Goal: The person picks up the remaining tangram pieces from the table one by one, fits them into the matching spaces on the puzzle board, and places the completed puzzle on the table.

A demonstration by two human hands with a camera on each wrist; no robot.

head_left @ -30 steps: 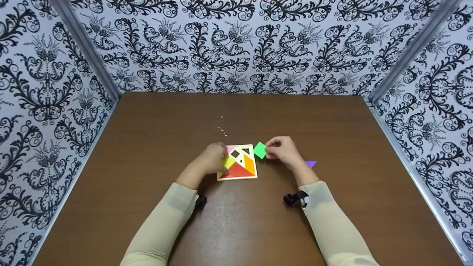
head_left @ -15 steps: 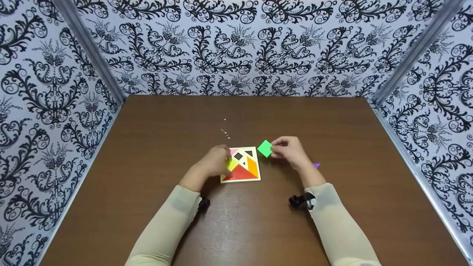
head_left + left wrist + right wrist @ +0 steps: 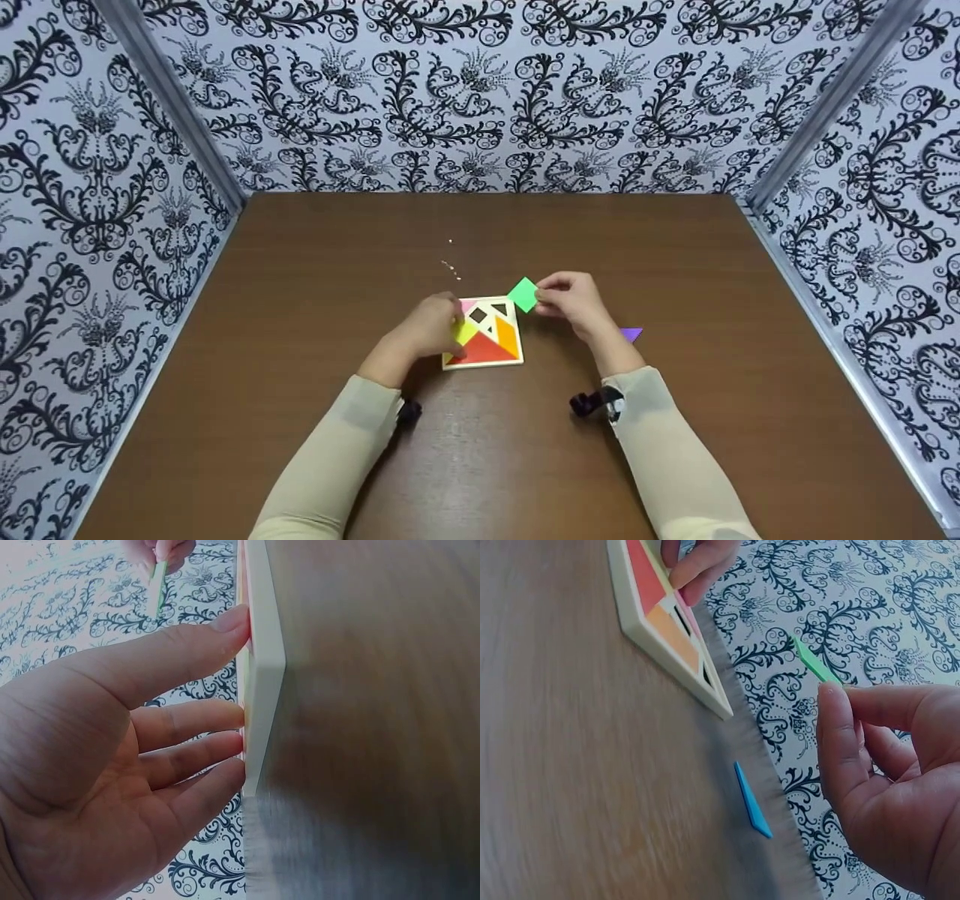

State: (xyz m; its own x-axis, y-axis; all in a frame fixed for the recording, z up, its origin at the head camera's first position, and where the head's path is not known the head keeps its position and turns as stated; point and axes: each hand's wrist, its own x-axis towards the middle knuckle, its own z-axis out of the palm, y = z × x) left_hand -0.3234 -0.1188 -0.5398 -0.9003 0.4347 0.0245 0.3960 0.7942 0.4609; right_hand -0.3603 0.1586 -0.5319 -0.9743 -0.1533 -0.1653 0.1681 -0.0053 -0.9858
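One thin green square tile [image 3: 523, 295], corner-held in the right grip [image 3: 573, 301], could twist; uneven pressure from the loose-fingered left grip [image 3: 429, 324] could jog the cream-framed square puzzle board [image 3: 263, 697].

The person's left forearm [image 3: 330, 450] and right forearm [image 3: 676, 450] reach forward, converging. The left hand [image 3: 429, 328] keeps its thumb [image 3: 187, 652] apart from nearly straight fingers [image 3: 187, 720]; the right hand [image 3: 574, 302] pinches between thumb and fingertip, another finger bent behind.
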